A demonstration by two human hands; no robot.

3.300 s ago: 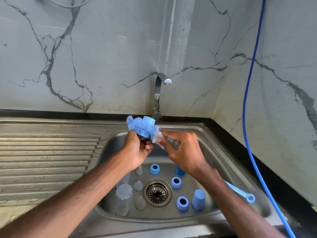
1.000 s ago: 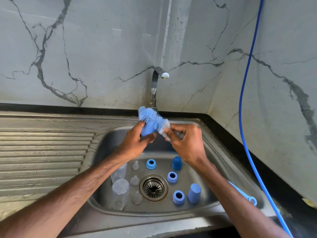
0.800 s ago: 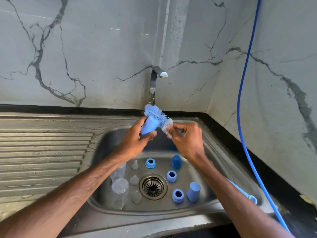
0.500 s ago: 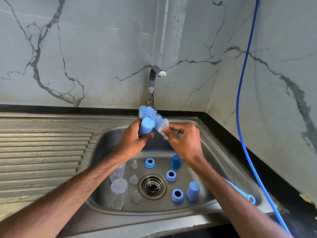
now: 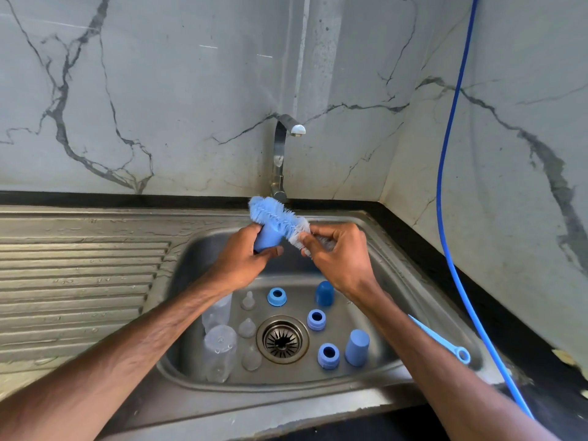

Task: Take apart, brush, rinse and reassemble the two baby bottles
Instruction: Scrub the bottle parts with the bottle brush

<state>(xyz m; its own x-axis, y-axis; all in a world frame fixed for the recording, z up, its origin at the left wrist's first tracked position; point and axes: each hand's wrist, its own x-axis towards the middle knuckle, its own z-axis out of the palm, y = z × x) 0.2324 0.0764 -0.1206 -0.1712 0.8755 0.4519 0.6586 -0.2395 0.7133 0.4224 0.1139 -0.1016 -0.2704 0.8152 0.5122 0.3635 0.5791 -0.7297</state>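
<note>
Head view: left hand (image 5: 243,261) holds a light blue cap (image 5: 266,239) above the sink basin (image 5: 197,259), thumb and fingers curled round its body. Right hand (image 5: 342,261) pinches the bottle brush (image 5: 274,215) at the white base of the bristles, thumb and forefinger clamped on it, the other fingers curled behind. The blue bristle head lies across the far end of the cap, touching it; cannot tell whether any bristles sit inside the cap. Both hands are just in front of the tap (image 5: 281,154), no water visible at the spout. A light blue handle with ring end (image 5: 462,355) emerges from under the right forearm and rests on the right sink rim. On the basin floor, left of the drain (image 5: 282,339): two clear bottles (image 5: 220,351) lying side by side, then three clear teats (image 5: 247,327) in a column. Right of the drain: three blue collars (image 5: 316,319), a dark blue cap (image 5: 324,292) and a pale blue cap (image 5: 357,346), both upright, closed end up. Ribbed drainboard (image 5: 79,275) to the left, wet. Blue hose (image 5: 445,186) hangs down the right marble wall (image 5: 159,90)
</note>
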